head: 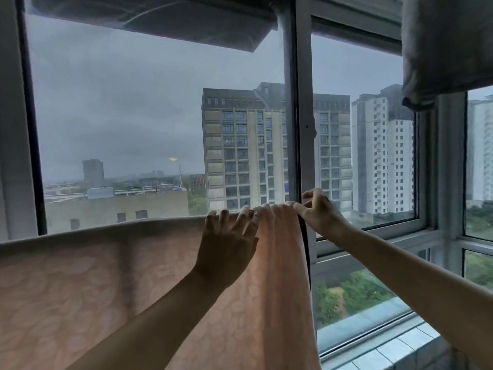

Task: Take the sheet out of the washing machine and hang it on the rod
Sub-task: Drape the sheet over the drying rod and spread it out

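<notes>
A pale pink patterned sheet (93,276) hangs draped over a horizontal rod, which the cloth hides. The sheet fills the lower left of the view, and its right edge bunches into vertical folds. My left hand (229,241) lies flat against the sheet near its top edge, fingers spread. My right hand (317,209) reaches in from the right, and its fingers pinch the bunched top right corner of the sheet. The washing machine is out of view.
A large window with a grey metal frame (302,129) stands right behind the sheet, with tall buildings outside. Another grey cloth (448,46) hangs at the top right. A dark panel (160,17) juts out overhead at the top.
</notes>
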Demonstrator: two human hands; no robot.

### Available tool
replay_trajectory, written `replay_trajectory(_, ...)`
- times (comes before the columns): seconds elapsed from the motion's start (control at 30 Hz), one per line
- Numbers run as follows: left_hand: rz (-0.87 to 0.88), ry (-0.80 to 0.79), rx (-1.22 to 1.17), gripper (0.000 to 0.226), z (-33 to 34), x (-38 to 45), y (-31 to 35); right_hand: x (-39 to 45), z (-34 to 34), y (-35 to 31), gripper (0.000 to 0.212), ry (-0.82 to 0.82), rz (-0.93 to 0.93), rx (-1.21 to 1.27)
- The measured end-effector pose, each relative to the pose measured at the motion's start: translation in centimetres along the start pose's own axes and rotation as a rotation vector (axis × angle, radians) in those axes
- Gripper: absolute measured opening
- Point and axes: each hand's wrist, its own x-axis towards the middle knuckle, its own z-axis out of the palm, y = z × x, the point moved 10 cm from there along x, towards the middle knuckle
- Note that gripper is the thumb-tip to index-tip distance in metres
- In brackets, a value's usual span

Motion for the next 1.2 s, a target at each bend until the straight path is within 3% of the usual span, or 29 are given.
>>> replay_trajectory(0.17, -0.013, -0.017, 0.015, 0.049, 0.9, 0.2, 0.3, 0.1, 1.7, 1.5, 0.04, -0.135, 0.176, 0.24)
replay_trajectory(0.3, -0.02, -0.035, 0.018, 0.05, 1.1, 0.0, 0.0, -0.2, 2.5, 0.3, 0.061, -0.171, 0.143, 0.245)
replay_trajectory(0.57, -0.017, 0.017, 0.024, 0.049, 0.0, -0.1, 0.0, -0.1, 1.1, -5.6, 0.012, -0.04, -0.189, 0.051)
replay_trajectory(0.73, -0.027, -0.03, 0.041, 0.05, 0.4, -0.4, -0.3, 3.7, -5.3, -2.3, 0.017, 0.25, -0.137, 0.061)
replay_trajectory(0.83, -0.044, -0.079, 0.029, 0.05, 0.7, 0.0, 0.0, 3.8, -2.8, -0.3, 0.016, 0.12, -0.168, -0.1)
replay_trajectory(0.9, -0.065, -0.098, 0.024, 0.049, 0.8, 0.4, 0.0, 3.4, -1.6, 0.9, 0.016, 0.057, -0.152, -0.062)
replay_trajectory(1.03, -0.064, -0.14, 0.037, 0.05, 1.3, 1.1, 0.5, 3.6, -4.6, 1.8, 0.012, 0.2, -0.111, 0.144)
replay_trajectory(1.2, -0.043, -0.126, -0.02, 0.045, 1.6, 2.6, 2.9, 3.5, -3.6, 4.3, 0.012, 0.08, -0.003, 0.148)
